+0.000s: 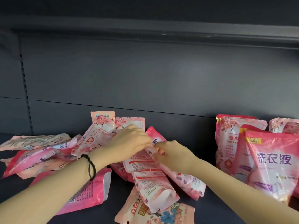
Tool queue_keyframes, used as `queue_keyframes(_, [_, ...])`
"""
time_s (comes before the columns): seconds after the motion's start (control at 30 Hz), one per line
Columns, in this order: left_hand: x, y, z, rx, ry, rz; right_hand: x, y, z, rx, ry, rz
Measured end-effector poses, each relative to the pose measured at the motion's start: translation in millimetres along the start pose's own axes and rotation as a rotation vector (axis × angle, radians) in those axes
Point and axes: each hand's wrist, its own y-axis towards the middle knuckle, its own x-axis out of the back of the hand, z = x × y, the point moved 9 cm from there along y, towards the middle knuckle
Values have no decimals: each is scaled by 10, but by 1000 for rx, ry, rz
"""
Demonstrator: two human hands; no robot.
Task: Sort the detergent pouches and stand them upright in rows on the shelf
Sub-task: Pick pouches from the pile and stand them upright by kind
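Observation:
A loose heap of pink detergent pouches point(53, 157) lies flat across the left and middle of the dark shelf point(210, 212). Both hands meet at the heap's centre. My left hand point(129, 143), a black cord on its wrist, grips the top edge of a pale pink pouch point(145, 172) that lies back side up. My right hand point(171, 155) pinches the same pouch's top edge from the right. Under it lies a darker pink pouch point(186, 181). On the right, several pink pouches point(273, 162) stand upright in rows.
The shelf's dark back panel point(145, 78) rises behind the heap, with a slotted upright point(25, 94) at the left. Another shelf's underside point(161, 29) runs overhead. A floral pouch point(153, 214) lies at the front edge. Bare shelf shows between the heap and the standing pouches.

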Motion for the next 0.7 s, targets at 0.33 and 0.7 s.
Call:
queue_keyframes(0.33, [16, -74, 227, 785, -1012, -517, 562, -504, -652, -77, 580, -519])
queue_keyframes(0.7, [-156, 190, -346, 775, -1272, -406, 738, -982, -1036, -198, 1170, -861])
